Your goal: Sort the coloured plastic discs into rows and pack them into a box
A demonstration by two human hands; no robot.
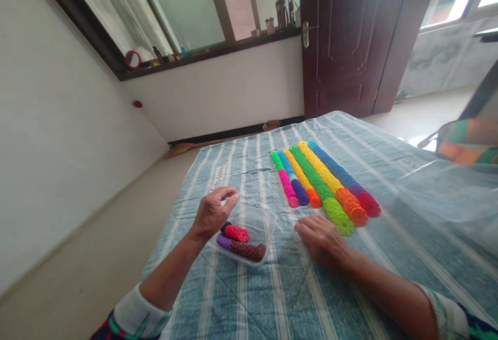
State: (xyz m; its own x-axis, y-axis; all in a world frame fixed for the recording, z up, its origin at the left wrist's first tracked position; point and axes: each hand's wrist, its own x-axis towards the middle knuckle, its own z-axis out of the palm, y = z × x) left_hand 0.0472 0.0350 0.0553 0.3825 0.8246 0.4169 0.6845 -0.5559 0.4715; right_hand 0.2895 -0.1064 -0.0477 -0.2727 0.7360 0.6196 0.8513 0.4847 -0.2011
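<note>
My left hand [213,210] hovers over a small clear plastic tray [260,224], its fingers curled together in a loose pinch with nothing visible in them. In the tray lie short stacks of toothed discs: a red stack [237,233], a purple one [224,241] and a dark brown one [248,250]. My right hand [321,239] rests flat on the striped cloth, fingers stretched out, just below the near end of several long rows of coloured discs [322,182]. The green row [337,214] ends closest to its fingertips.
The blue-and-white striped cloth [272,298] covers the table. A large clear plastic box [451,195] sits at the right. Beyond are a dark wooden door [350,39], a window sill with bottles [280,11] and a colourful chair [467,143].
</note>
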